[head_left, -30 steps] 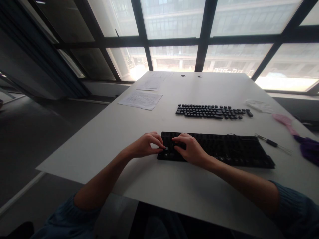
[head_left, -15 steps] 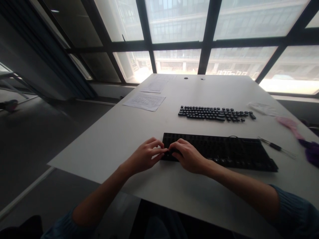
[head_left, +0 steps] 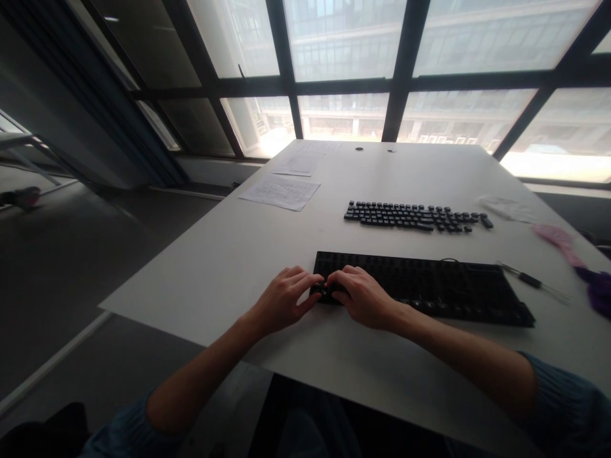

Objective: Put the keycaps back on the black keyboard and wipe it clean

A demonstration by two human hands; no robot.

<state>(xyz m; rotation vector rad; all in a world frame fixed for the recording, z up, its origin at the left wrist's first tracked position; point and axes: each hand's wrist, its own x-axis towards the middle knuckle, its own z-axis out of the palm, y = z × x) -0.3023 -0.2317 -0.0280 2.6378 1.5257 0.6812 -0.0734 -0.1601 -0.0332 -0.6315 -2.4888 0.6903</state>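
In my head view, the thumb and fingers of my left hand [head_left: 286, 298] curve at the left end of a long, black, rectangular keyboard [head_left: 439, 280] on a white desk [head_left: 214, 273]. My right hand [head_left: 365, 300] bends its fingers over the keys just beside; I cannot tell whether either grasps one. Beyond the keyboard lie rows of loose black keycaps [head_left: 394, 217].

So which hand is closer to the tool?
Right. The right hand is over the keyboard, left of the tool; the left hand is farther left, at the keyboard's left end.
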